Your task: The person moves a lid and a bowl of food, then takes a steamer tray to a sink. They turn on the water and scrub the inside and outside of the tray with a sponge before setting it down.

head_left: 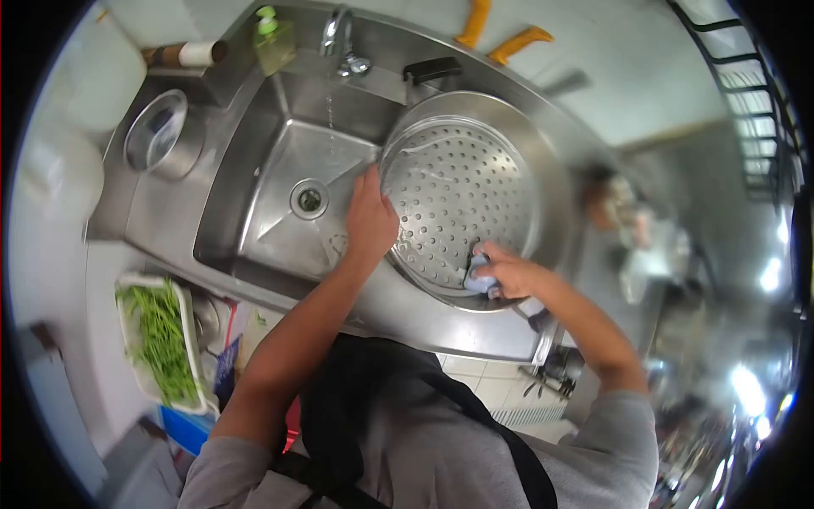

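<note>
A large round metal steamer pan (458,191) with a perforated base lies tilted over the right side of the sink. My left hand (371,222) grips its left rim, fingers closed around the edge. Inside the pan, near its lower right rim, my right hand (506,273) is closed on a bluish-grey cloth or sponge (481,273) that touches the metal. A thin stream of water falls from the faucet (337,42) into the steel sink (288,182), left of the pan.
A green-capped soap bottle (274,44) stands behind the sink. Metal bowls (165,136) sit on the left ledge. Below them is a white basket (203,386) of green vegetables (159,339). Orange handles (519,44) lie beyond the sink, and a black wire rack (746,93) is at upper right.
</note>
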A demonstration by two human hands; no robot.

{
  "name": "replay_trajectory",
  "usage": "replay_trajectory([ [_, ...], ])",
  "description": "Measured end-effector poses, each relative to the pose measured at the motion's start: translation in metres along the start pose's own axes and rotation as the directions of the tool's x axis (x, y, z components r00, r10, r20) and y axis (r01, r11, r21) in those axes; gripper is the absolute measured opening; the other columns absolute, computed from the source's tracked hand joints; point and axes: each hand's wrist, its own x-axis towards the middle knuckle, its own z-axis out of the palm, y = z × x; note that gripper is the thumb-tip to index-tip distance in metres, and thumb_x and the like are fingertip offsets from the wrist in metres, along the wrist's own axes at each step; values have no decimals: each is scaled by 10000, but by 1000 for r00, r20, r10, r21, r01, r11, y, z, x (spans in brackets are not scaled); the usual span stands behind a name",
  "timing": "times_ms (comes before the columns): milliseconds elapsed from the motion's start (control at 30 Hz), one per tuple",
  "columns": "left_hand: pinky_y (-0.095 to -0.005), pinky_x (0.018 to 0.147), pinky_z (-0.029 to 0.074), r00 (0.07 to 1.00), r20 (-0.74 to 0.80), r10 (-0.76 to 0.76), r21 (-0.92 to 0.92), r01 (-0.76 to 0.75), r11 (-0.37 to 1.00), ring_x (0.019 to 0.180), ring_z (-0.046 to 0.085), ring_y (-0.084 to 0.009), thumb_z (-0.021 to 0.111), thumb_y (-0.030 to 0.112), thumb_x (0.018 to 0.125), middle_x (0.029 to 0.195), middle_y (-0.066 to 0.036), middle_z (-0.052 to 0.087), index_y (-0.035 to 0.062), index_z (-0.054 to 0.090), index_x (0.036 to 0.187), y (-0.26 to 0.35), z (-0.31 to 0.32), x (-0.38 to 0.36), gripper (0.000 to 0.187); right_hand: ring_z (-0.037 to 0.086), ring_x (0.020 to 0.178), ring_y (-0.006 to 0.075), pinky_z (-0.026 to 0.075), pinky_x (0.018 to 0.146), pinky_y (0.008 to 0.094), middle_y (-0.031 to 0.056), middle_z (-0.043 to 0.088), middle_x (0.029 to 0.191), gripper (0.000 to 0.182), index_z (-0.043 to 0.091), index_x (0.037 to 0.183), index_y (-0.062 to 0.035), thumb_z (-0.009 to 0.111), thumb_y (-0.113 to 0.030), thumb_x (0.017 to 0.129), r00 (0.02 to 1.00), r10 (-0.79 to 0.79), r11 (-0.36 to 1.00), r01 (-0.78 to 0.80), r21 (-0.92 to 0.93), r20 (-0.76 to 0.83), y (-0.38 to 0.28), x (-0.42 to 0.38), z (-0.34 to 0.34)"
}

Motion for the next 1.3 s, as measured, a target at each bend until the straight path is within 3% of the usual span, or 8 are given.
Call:
replay_trajectory([
  [233,-444,856,467,963,-268,-42,54,58,997,1032,547,-398,497,-28,814,1122,-205,556,1,478,1281,11,19,-10,468,501,1179,348,445,978,376,156,442,1285,467,650,1142,-172,651,36,724,962,-176,974,202,-107,208,-2,26,11],
  [300,-447,841,475,946,-320,-59,76,87,993,1011,559,-395,499,-23,814,1105,-200,569,11,498,1268,8,18,-12,454,520,1127,371,450,949,390,184,462,1234,412,659,1109,-125,601,50,740,959,20,976,-81,204,284,-30,49,10],
  [367,-456,833,482,949,-307,-73,104,110,989,999,571,-389,505,-14,815,1117,-190,576,40,512,1262,6,18,-10,450,523,1040,387,458,896,391,200,459,1180,390,637,1079,-28,656,42,696,918,-384,923,380,-59,-96,-29,76,33],
  [700,-443,880,469,942,-267,-201,8,211,978,1054,562,-377,485,50,867,1187,-152,580,65,528,1257,18,11,-12,393,477,1017,442,398,887,484,312,465,1145,294,608,1052,60,602,-85,796,337,379,858,220,463,-862,-56,235,-20],
  [900,-434,901,462,932,-282,-227,-8,235,972,1075,554,-379,489,65,882,1203,-167,577,63,524,1267,16,13,-16,387,459,1186,375,330,1011,531,220,518,1196,389,526,1184,60,532,-49,811,759,-591,783,459,-420,-273,-41,110,39],
  [1000,-441,877,478,926,-347,-150,6,162,987,1044,572,-372,486,64,877,1166,-165,594,52,547,1236,3,27,-15,364,429,1250,403,301,1032,586,258,532,1205,464,517,1211,78,533,-98,782,904,-324,782,90,-616,-279,10,160,17],
  [1067,-446,853,493,911,-410,-48,63,81,995,1013,588,-362,483,65,868,1120,-151,614,48,565,1209,-7,37,-13,351,437,1237,429,304,1030,574,314,517,1240,379,546,1162,110,486,-62,830,564,-424,826,-81,-558,-709,31,199,-25],
  [1300,-448,838,498,913,-384,-137,34,162,986,974,601,-357,482,69,849,1109,-121,607,49,563,1208,6,29,-19,369,443,1218,414,351,1038,444,247,496,1298,467,449,1311,44,486,-73,861,833,-416,869,247,-428,-364,12,139,28],
])
